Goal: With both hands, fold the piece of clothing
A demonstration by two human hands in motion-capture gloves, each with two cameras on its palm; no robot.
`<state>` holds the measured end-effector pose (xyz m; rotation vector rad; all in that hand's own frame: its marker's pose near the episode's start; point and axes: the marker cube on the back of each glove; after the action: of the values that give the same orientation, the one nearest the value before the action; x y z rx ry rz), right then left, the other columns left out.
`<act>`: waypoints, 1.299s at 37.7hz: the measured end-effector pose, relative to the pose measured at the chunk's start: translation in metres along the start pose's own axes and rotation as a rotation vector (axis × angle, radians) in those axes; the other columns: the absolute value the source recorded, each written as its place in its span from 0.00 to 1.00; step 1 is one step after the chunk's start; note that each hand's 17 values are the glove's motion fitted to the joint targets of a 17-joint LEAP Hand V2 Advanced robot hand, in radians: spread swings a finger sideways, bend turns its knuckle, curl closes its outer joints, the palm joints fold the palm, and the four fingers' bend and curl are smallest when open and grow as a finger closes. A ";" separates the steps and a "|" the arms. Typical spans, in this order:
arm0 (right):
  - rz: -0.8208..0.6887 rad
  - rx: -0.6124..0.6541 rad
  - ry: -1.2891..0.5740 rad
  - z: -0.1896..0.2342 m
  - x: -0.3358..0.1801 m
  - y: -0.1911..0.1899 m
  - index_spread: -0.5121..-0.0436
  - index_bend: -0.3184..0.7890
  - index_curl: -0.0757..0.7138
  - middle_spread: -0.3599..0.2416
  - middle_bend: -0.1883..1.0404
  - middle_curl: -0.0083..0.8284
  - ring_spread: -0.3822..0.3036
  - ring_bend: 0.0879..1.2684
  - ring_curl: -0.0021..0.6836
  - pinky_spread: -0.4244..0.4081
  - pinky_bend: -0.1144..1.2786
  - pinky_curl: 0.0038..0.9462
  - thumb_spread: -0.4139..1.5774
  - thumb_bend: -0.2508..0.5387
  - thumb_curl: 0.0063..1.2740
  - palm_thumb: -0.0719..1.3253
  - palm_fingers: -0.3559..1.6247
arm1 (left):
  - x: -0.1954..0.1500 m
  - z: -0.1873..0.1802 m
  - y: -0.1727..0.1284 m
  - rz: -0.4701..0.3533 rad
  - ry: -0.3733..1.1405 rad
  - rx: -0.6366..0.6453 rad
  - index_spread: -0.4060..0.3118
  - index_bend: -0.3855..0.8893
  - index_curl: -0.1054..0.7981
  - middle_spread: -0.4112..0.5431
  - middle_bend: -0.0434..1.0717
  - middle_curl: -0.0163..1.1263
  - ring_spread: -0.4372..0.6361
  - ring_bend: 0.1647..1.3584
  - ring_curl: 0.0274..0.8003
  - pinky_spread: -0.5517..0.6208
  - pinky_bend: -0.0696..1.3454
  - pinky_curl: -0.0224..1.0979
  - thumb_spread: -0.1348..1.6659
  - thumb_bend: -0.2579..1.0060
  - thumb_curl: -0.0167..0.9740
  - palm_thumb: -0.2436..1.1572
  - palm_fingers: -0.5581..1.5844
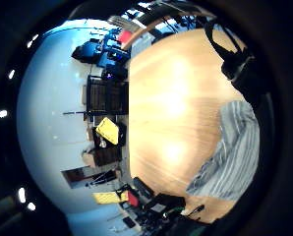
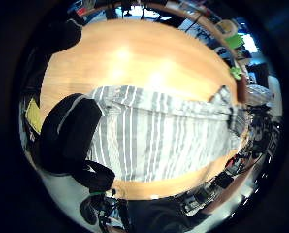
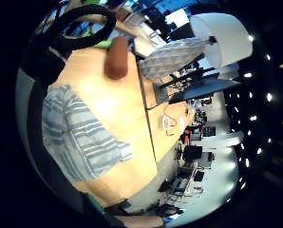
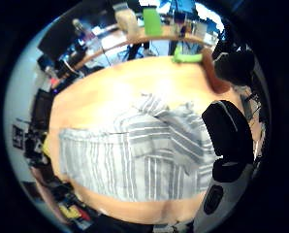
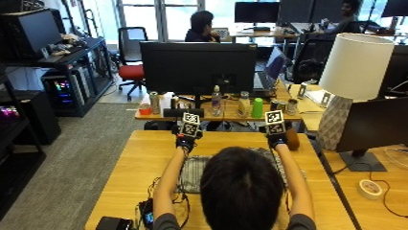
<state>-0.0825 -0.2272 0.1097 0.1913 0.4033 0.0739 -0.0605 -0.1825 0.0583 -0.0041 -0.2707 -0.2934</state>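
Office desks and dark monitors fill the room beyond the wooden table (image 5: 146, 163), which serves as the landmark for all that follows. On the table's middle, mostly hidden in the outside view behind the person's head, lies the grey-and-white striped garment (image 5: 191, 172); only its left edge and a strip at the right show there. The left thumb side palm view shows far more: the garment (image 2: 159, 136) spread flat across the table, with a sleeve end reaching toward one table edge. The right thumb side palm view adds what neither of those gives, a portion of the garment (image 4: 168, 126) folded over onto the rest. The little finger side views each catch only an edge of the cloth (image 1: 232, 152) (image 3: 80, 137) on bare wood. Both arms reach forward over the table's far part: the left hand (image 5: 186, 142) and the right hand (image 5: 277, 140) are raised above the garment's far edge, apart from each other. Whether their fingers are curled or straight, and whether they grasp cloth, cannot be told from any view. Just beside the right hand on the table stands a brown cylinder (image 5: 292, 139). Behind the table, on the next desk, a row of bottles and cups includes a green bottle (image 5: 257, 108); what they contain cannot be seen. To the table's right stands a white lamp (image 5: 354, 62).
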 end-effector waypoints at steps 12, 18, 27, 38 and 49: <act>0.063 0.129 0.081 -0.076 0.068 -0.002 0.45 0.38 0.52 0.31 0.35 0.53 0.28 0.19 0.57 0.45 0.25 0.36 0.85 0.29 0.19 0.71 0.69 | -0.003 -0.072 0.020 0.045 0.119 0.302 0.35 0.40 0.52 0.31 0.10 0.30 0.26 0.27 0.55 0.34 0.38 0.42 0.76 0.18 0.21 0.45 0.51; 0.075 0.124 0.060 -0.121 0.086 0.026 0.44 0.37 0.49 0.32 0.33 0.53 0.28 0.21 0.59 0.46 0.27 0.37 0.85 0.27 0.18 0.65 0.66 | 0.006 -0.093 0.042 0.094 0.199 0.329 0.37 0.42 0.52 0.36 0.11 0.27 0.31 0.28 0.53 0.38 0.39 0.41 0.75 0.18 0.21 0.42 0.48; -0.001 -0.145 -0.117 -0.092 0.087 0.052 0.40 0.34 0.43 0.39 0.29 0.49 0.36 0.23 0.61 0.57 0.33 0.40 0.85 0.26 0.15 0.52 0.54 | 0.041 -0.062 0.056 0.165 0.283 0.300 0.39 0.45 0.54 0.45 0.13 0.23 0.40 0.28 0.51 0.49 0.37 0.39 0.73 0.18 0.21 0.36 0.43; 0.008 -0.393 -0.248 0.021 0.086 0.059 0.26 0.32 0.27 0.53 0.28 0.42 0.61 0.28 0.60 0.76 0.49 0.45 0.81 0.24 0.11 0.30 0.25 | 0.076 0.010 0.101 0.177 0.258 0.002 0.39 0.43 0.55 0.47 0.13 0.21 0.44 0.30 0.49 0.51 0.39 0.38 0.72 0.17 0.21 0.32 0.42; 0.045 -0.572 -0.254 0.010 0.082 0.134 0.23 0.35 0.23 0.57 0.31 0.41 0.71 0.33 0.57 0.80 0.54 0.43 0.80 0.28 0.12 0.24 0.22 | 0.097 0.078 0.092 0.145 0.312 -0.260 0.41 0.34 0.48 0.58 0.15 0.17 0.57 0.37 0.49 0.64 0.47 0.40 0.72 0.17 0.19 0.21 0.30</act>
<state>-0.0077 -0.0888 0.1135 -0.3530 0.1131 0.2030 0.0349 -0.1186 0.1620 -0.2322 0.0788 -0.1795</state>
